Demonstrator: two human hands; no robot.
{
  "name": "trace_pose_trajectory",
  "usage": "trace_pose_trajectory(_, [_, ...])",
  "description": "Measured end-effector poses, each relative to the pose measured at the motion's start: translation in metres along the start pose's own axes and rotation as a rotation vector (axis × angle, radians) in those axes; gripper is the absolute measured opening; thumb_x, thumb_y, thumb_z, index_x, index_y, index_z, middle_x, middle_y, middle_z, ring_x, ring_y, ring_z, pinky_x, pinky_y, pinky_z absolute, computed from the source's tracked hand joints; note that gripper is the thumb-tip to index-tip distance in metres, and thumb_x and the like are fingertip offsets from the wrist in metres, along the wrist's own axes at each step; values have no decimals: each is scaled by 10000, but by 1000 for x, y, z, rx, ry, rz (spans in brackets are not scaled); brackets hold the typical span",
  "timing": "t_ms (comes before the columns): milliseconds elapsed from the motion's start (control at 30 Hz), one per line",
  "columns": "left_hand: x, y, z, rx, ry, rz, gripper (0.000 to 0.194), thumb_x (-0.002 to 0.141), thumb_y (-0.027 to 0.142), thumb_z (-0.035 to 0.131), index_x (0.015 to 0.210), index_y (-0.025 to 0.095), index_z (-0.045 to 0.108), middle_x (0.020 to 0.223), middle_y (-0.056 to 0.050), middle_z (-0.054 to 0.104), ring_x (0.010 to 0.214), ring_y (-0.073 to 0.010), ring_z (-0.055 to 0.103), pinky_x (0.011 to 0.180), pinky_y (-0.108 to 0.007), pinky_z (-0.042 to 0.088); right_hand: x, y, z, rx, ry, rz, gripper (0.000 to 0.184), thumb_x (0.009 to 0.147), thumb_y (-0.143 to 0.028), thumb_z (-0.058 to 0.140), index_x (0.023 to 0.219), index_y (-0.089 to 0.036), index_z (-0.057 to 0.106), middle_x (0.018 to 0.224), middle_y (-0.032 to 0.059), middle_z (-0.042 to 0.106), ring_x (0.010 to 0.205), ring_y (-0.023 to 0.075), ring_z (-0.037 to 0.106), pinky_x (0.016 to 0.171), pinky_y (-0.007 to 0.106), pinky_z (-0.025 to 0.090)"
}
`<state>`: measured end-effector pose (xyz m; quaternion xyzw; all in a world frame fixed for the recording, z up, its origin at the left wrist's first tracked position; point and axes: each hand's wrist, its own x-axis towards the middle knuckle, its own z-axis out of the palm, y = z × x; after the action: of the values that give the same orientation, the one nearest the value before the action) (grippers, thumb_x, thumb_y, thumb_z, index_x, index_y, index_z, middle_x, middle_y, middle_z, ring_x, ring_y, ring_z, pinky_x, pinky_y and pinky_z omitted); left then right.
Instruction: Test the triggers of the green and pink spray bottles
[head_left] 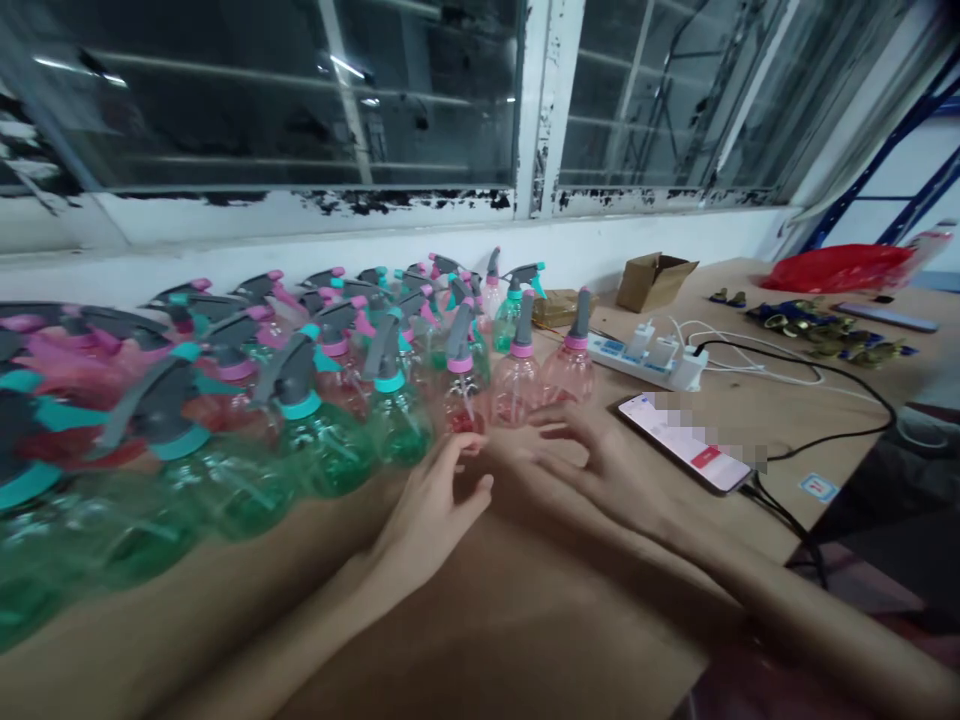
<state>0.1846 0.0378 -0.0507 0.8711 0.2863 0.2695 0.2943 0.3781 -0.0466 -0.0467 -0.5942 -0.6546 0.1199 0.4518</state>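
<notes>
Your left hand [437, 505] and right hand [604, 465]: empty, curved wide. Pink-collared spray bottles [515, 388] stand just beyond both. Judged step: bottle handling, nothing grasped; taking one would call for reaching forward, closing.

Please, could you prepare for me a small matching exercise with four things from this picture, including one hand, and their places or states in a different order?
Things:
1. Left hand
2. Phone
3. Cardboard box
4. Power strip

Places or states:
A. Brown, with its top open, near the wall below the window
B. White, with white plugs in it
C. In front of the spray bottles, thumb and fingers parted
D. Lying with a lit screen, to the right of the right hand

Right pairs: 1-C, 2-D, 3-A, 4-B
</notes>
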Motion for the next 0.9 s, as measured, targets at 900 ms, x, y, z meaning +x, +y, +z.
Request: trace_pose_trajectory(900, [-330,-143,-316,65,1003,-637,475,685,402,676,1047,160,489,1084,-130,565,1057,-301,546,801,-422,490,10,-242,319,430,-661,-434,205,802,-292,622,998,-243,588,1043,38,609,934,176,588,809,358,507])
